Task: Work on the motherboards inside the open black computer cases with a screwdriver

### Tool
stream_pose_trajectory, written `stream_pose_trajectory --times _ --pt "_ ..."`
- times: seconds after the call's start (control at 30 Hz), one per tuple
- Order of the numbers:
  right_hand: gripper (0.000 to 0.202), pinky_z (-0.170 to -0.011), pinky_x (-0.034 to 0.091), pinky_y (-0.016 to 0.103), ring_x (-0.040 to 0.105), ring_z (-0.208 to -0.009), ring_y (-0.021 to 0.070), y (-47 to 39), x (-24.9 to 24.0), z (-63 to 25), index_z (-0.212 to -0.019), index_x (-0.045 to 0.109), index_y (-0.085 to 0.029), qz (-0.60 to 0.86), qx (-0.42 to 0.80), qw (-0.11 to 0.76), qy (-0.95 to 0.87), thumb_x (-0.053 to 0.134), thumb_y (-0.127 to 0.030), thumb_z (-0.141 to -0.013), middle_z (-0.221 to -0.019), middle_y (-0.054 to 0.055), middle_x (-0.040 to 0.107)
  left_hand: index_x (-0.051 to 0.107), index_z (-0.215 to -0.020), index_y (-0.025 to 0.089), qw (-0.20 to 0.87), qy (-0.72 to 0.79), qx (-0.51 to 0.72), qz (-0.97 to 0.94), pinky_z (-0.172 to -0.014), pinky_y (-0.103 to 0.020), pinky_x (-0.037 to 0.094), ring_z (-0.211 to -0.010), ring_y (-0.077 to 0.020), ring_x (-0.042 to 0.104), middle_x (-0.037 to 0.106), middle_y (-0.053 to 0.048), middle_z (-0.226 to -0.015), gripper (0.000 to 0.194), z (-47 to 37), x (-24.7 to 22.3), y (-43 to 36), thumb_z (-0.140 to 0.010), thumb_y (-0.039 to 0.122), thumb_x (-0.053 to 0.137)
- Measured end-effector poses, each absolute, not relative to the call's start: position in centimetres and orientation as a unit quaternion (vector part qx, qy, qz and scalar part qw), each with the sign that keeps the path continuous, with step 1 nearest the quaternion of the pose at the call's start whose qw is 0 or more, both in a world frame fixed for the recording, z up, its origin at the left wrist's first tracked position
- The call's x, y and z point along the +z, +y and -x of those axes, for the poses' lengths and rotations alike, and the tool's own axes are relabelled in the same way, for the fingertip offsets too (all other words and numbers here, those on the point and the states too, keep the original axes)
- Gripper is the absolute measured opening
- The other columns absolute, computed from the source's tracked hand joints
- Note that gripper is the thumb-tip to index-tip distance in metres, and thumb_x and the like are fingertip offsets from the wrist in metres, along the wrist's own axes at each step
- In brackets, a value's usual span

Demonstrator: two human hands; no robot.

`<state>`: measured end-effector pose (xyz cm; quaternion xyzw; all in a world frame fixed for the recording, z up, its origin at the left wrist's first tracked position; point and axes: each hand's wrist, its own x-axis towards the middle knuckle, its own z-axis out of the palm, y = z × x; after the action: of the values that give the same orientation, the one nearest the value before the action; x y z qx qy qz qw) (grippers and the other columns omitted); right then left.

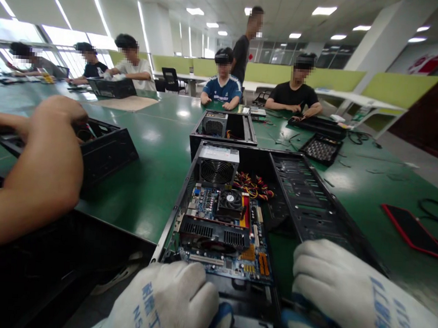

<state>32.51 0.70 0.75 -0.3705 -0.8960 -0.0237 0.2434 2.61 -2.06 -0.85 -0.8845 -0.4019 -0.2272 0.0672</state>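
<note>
An open black computer case (329, 210) lies in front of me on the green table. Inside it are a power supply (218, 165) at the far left, coloured cables beside it, and a blue motherboard (205, 205) with a round fan (231, 199) and a black graphics card (215, 233). My left hand (181, 300), in a white glove, is closed around the near left edge of the case. My right hand (337, 290), also gloved, is closed on the near right part of the case, its fingertips partly hidden.
Another open case (252, 131) stands just behind mine. At left, a person's bare arm (51, 168) reaches over a black case (110, 152). A red-edged black tablet (415, 230) lies right. People sit across the green table (157, 135).
</note>
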Motion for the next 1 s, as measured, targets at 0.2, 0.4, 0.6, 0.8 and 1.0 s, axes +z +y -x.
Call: stream_pose_trajectory --times 0.2,0.4,0.6,0.8,1.0 --pt "0.039 -0.078 0.049 0.045 0.065 -0.085 0.0291 9.7 4.3 -29.1 -0.085 0.069 -0.025 0.374 -0.097 0.036 -0.921 0.056 -0.060 -0.097 -0.088 0.011 0.072 0.057 -0.077 0.029 0.049 -0.426 -0.183 0.885 -0.041 -0.035 0.036 -0.052 -0.0173 0.057 0.061 -0.002 -0.070 0.026 -2.7 -1.2 -2.1 -0.095 0.047 0.062" --pt "0.066 -0.090 0.052 0.046 0.071 -0.107 0.0390 16.2 0.9 -24.2 -0.122 0.072 -0.011 0.414 -0.065 -0.180 -0.890 0.068 -0.065 -0.085 -0.118 0.022 0.074 0.054 -0.074 0.026 0.062 -0.411 -0.220 0.883 -0.043 -0.028 0.038 -0.053 -0.0148 0.055 0.057 0.000 -0.069 0.026 -2.8 -0.6 -2.3 -0.095 0.039 0.060" --pt "0.071 -0.087 0.056 0.040 0.073 -0.111 0.0363 18.5 -0.6 -21.6 -0.128 0.068 -0.008 0.414 -0.037 -0.217 -0.883 0.071 -0.060 -0.079 -0.120 0.021 0.075 0.053 -0.074 0.024 0.031 -0.423 -0.240 0.873 -0.047 -0.025 0.040 -0.055 -0.0141 0.055 0.057 0.001 -0.069 0.022 -3.1 -0.3 -2.6 -0.094 0.029 0.058" --pt "0.062 -0.082 0.056 0.041 0.074 -0.101 0.0366 17.7 1.1 -22.7 -0.112 0.073 -0.011 0.428 -0.077 -0.199 -0.878 0.068 -0.060 -0.076 -0.111 0.020 0.077 0.052 -0.073 0.024 0.014 -0.429 -0.251 0.867 -0.048 -0.026 0.041 -0.052 -0.0142 0.052 0.056 0.001 -0.068 0.024 -3.1 0.3 -2.8 -0.095 0.028 0.059" --pt "0.061 -0.085 0.052 0.045 0.070 -0.104 0.0384 18.8 2.6 -24.9 -0.112 0.074 -0.009 0.472 -0.177 -0.195 -0.841 0.064 -0.060 -0.079 -0.110 0.022 0.076 0.057 -0.079 0.023 0.009 -0.436 -0.232 0.870 -0.044 -0.028 0.038 -0.052 -0.0143 0.054 0.065 -0.002 -0.079 0.018 -3.2 0.0 -2.6 -0.094 0.032 0.060"
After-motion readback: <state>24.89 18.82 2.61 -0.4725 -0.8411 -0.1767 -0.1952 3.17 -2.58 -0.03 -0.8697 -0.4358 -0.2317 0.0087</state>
